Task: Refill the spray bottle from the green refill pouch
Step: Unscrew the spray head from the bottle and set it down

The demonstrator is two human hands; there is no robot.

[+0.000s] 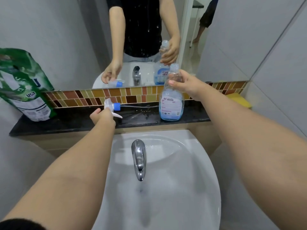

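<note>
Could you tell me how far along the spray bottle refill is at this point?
Done: the sprayer is off the bottle. In hand: the left hand holds the sprayer at the ledge; the right hand grips the bottle's neck. Left: the pouch stands untouched, nothing poured; the sprayer must go back on.

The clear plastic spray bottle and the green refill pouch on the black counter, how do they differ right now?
The clear plastic spray bottle is see-through with a little blue liquid at the bottom; the green refill pouch is opaque, its contents hidden. The bottle's threaded neck is open, its trigger head off; the pouch's top is hard to judge. The right hand grips the bottle's neck; no hand touches the pouch. The bottle stands right of the tap, the pouch far left. Both stand upright on the black counter.
</note>
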